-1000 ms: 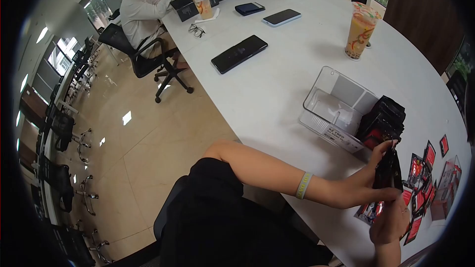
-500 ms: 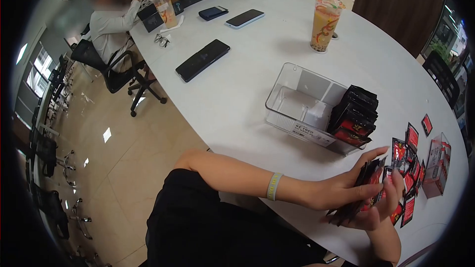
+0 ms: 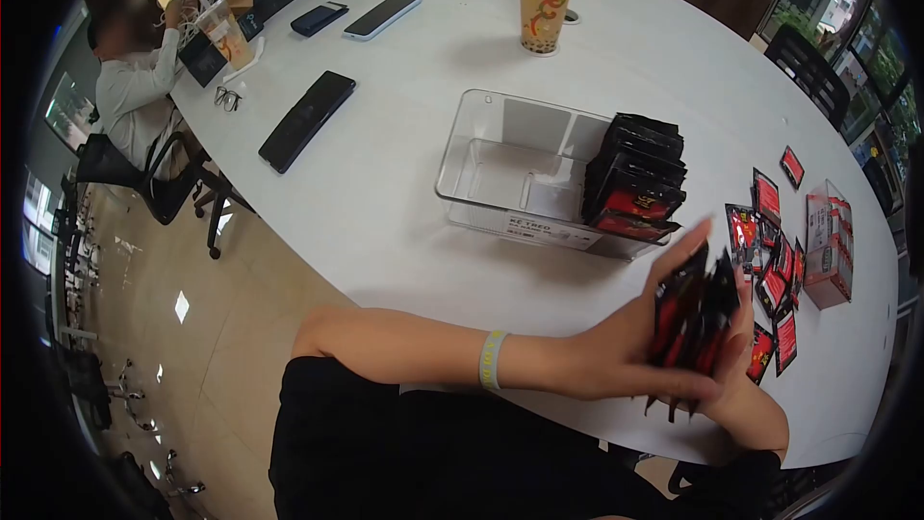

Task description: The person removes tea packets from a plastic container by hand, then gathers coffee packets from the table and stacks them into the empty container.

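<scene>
My left hand [image 3: 621, 345] and my right hand [image 3: 736, 366] hold a bundle of black and red sachets [image 3: 688, 318] upright between them, near the table's front edge. My left thumb lies across the bottom of the bundle; the fingers of my right hand are partly hidden behind it. Just beyond my hands stands a clear plastic bin [image 3: 515, 221], with a row of black and red sachets [image 3: 635, 178] upright in its right end. More red and black sachets [image 3: 775, 284] lie loosely piled right of my hands, beside a clear box with red packets [image 3: 830, 250].
A drink cup [image 3: 546, 5] stands behind the bin. A black phone [image 3: 308, 120], a light-edged phone [image 3: 383, 16], a dark wallet [image 3: 319, 18] and glasses [image 3: 227, 98] lie on the white table [image 3: 404, 135]. At the far left sits a person [image 3: 140, 82] near another cup [image 3: 225, 37].
The view has swung to the right. The bundle, spread and tilted before, now stands more upright, pressed between my two hands.
</scene>
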Tool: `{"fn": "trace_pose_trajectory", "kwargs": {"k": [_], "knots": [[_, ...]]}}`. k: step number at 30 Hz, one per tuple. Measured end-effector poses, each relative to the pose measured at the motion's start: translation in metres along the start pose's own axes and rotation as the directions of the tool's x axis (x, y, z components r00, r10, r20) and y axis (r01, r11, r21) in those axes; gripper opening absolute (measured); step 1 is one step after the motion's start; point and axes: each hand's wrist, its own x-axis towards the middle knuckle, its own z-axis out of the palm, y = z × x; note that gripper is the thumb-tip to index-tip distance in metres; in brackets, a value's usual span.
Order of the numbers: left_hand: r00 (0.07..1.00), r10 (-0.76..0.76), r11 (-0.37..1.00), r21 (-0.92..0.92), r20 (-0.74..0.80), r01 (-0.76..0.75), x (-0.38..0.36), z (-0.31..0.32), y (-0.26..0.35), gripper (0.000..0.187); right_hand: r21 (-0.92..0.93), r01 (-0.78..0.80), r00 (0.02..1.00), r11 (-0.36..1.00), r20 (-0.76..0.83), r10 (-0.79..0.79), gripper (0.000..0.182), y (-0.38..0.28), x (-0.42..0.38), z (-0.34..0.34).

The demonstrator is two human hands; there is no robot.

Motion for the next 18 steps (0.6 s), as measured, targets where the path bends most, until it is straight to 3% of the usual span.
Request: {"fn": "trace_pose_trajectory", "kwargs": {"k": [1,2,3,4,6,9,10,11,13,14,16,18], "knots": [[0.994,0.113,0.982,0.151,0.017,-0.114,-0.001,0.002,0.003,0.112,0.006,0.014,1.000,1.000,0.004,-0.014,0.056,0.000,0.002,0.006],[0.998,0.047,0.999,-0.022,0.038,-0.046,-0.002,0.007,0.008,0.111,-0.219,0.078,0.989,0.973,-0.106,-0.103,0.060,0.001,0.002,0.016],[0.998,0.057,0.998,-0.017,0.019,-0.056,-0.001,0.007,0.010,0.111,-0.436,0.107,0.957,0.894,-0.200,-0.212,0.064,0.002,0.004,0.023],[0.993,0.109,0.991,-0.077,0.052,-0.105,0.000,0.009,0.010,0.111,-0.351,0.143,0.987,0.925,0.116,-0.109,0.070,-0.007,0.006,-0.011],[0.983,0.164,0.977,-0.149,0.083,-0.150,0.003,0.010,0.006,0.111,-0.261,0.068,0.995,0.963,0.093,-0.046,0.072,-0.009,0.014,-0.009],[0.953,0.241,0.933,-0.226,-0.186,-0.280,0.007,0.012,0.000,0.124,-0.141,-0.117,0.989,0.983,0.071,0.128,0.076,-0.002,0.018,-0.011],[0.971,0.190,0.895,-0.380,-0.145,-0.232,0.007,0.012,0.000,0.129,-0.103,-0.200,0.974,0.974,0.086,0.209,0.077,0.000,0.019,-0.011],[0.972,0.188,0.891,-0.392,-0.140,-0.229,0.008,0.009,-0.001,0.129,-0.090,-0.263,0.957,0.961,0.103,0.271,0.078,0.002,0.019,-0.011],[0.920,0.333,0.913,-0.174,-0.209,-0.370,0.009,0.004,-0.002,0.131,-0.052,-0.380,0.912,0.924,0.143,0.383,0.081,0.004,0.024,-0.007],[0.922,0.305,0.887,-0.283,-0.236,-0.366,0.010,0.008,0.000,0.131,-0.047,-0.420,0.892,0.906,0.162,0.422,0.082,0.007,0.026,-0.007],[0.916,0.305,0.869,-0.317,-0.260,-0.379,0.011,0.010,0.006,0.129,-0.046,-0.480,0.855,0.876,0.200,0.479,0.084,0.009,0.030,-0.006],[0.864,0.366,0.848,-0.257,-0.347,-0.463,0.016,0.007,0.010,0.125,-0.049,-0.526,0.820,0.849,0.234,0.522,0.087,0.010,0.032,-0.006]]}}
